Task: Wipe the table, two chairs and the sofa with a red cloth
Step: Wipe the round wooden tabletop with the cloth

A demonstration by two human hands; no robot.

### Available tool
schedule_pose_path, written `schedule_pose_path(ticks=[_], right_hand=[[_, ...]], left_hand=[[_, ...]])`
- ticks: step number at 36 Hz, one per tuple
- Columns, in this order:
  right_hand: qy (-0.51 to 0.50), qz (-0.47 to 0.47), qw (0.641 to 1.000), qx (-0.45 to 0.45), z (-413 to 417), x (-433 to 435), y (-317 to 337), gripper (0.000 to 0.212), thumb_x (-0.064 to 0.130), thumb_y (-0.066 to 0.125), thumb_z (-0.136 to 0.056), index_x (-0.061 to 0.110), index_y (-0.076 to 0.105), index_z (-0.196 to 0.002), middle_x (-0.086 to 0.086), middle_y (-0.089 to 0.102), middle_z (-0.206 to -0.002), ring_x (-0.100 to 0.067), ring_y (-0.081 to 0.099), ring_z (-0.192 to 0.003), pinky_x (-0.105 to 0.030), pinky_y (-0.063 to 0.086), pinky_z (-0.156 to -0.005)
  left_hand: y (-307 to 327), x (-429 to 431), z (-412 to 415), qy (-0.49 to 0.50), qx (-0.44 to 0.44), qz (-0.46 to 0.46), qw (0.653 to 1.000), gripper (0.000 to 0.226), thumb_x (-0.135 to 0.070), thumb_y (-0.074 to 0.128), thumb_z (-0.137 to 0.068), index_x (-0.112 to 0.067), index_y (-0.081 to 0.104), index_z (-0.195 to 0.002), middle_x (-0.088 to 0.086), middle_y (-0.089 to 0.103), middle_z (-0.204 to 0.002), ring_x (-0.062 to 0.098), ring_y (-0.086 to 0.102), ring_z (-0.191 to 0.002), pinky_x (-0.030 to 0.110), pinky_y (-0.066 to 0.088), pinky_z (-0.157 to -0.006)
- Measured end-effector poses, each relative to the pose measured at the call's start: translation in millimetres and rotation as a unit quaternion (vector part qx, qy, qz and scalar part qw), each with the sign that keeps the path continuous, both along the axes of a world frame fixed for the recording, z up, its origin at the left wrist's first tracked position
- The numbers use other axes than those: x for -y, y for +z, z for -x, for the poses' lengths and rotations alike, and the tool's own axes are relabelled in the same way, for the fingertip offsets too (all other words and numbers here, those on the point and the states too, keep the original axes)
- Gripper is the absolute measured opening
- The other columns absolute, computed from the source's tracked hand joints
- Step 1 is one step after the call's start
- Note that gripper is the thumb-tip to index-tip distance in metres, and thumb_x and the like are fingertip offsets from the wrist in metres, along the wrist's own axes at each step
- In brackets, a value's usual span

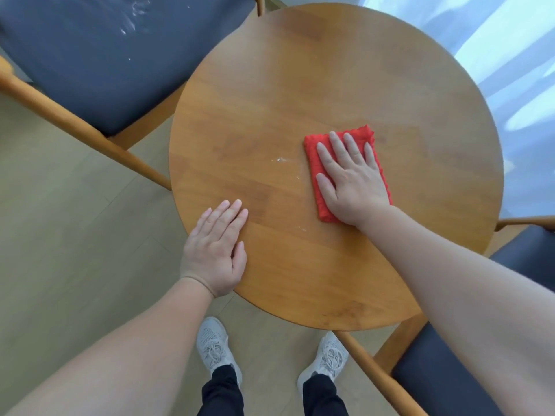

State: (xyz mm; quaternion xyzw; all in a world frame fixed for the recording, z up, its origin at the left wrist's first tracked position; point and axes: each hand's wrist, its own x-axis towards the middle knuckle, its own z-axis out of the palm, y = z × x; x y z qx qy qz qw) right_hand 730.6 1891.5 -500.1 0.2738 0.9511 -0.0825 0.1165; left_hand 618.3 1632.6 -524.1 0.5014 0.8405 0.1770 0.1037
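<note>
Table: round, wooden; I am standing at its near edge.
Chairs: far-left chair and near-right chair are flanking it.
Left hand: lying flat, fingers together, on the table's rim.
Right hand: fingers spread, pressing down on the red cloth.
Red cloth: folded, lying right of the table's centre.
White specks: sitting just left of it.

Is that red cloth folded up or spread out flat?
Folded. The red cloth lies as a compact, thick rectangle on the table under the flat right hand, with layered edges at its near corner.
</note>
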Motion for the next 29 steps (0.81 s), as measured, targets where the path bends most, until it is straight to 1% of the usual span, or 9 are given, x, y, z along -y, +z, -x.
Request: schedule_pose_path(ticks=[8,12,16,19,23,29], right_hand=[[0.033,0.026,0.999,0.005,-20.1,66.7,3.3,0.061,0.050,0.017,-0.098,0.025,0.022,-0.153,-0.002,0.012,-0.162,-0.025,0.006,-0.149,-0.048,0.000,-0.120],[0.027,0.033,0.999,0.008,-33.2,102.3,1.5,0.058,0.049,0.021,-0.099,0.025,0.023,-0.153,-0.002,0.012,-0.161,-0.025,0.007,-0.149,-0.048,0.000,-0.119],[0.018,0.037,0.999,0.008,-47.3,135.4,-1.6,0.057,0.047,0.026,-0.099,0.024,0.029,-0.151,-0.004,0.018,-0.160,-0.027,0.013,-0.148,-0.050,0.005,-0.118],[0.012,0.038,0.999,0.009,-57.3,157.2,-4.2,0.056,0.046,0.028,-0.099,0.024,0.030,-0.150,-0.005,0.019,-0.160,-0.027,0.013,-0.148,-0.051,0.007,-0.118],[0.008,0.034,0.999,0.018,-64.5,178.9,-5.3,0.057,0.046,0.027,-0.099,0.023,0.027,-0.151,-0.005,0.019,-0.160,-0.028,0.012,-0.148,-0.052,0.008,-0.117],[0.009,0.031,0.999,0.033,-65.6,189.5,-5.2,0.057,0.046,0.027,-0.098,0.023,0.030,-0.150,-0.006,0.021,-0.159,-0.028,0.013,-0.148,-0.053,0.010,-0.116]], left_hand=[[0.8,-0.4,-0.9,0.005,0.002,-0.005,1.000,0.052,-0.025,0.041,-0.086,-0.007,0.055,-0.133,0.008,0.049,-0.141,0.023,0.039,-0.135,0.042,0.024,-0.115],[0.1,-0.2,-0.6,0.005,0.003,-0.011,1.000,0.052,-0.025,0.042,-0.086,-0.007,0.055,-0.132,0.008,0.050,-0.141,0.024,0.040,-0.134,0.042,0.025,-0.115],[-1.7,0.9,0.3,0.002,0.008,-0.013,1.000,0.052,-0.025,0.041,-0.086,-0.006,0.055,-0.133,0.009,0.050,-0.141,0.025,0.041,-0.134,0.042,0.025,-0.114],[-3.7,1.4,1.0,0.000,0.014,-0.014,1.000,0.052,-0.025,0.041,-0.086,-0.006,0.055,-0.133,0.009,0.050,-0.141,0.025,0.041,-0.134,0.040,0.023,-0.115],[-5.3,1.5,1.7,-0.003,0.024,-0.017,1.000,0.052,-0.025,0.041,-0.086,-0.007,0.054,-0.133,0.009,0.049,-0.142,0.024,0.039,-0.135,0.040,0.022,-0.115],[-7.2,1.8,3.7,-0.015,0.035,-0.007,0.999,0.053,-0.025,0.039,-0.087,-0.006,0.052,-0.134,0.010,0.047,-0.144,0.024,0.037,-0.136,0.038,0.018,-0.116]])
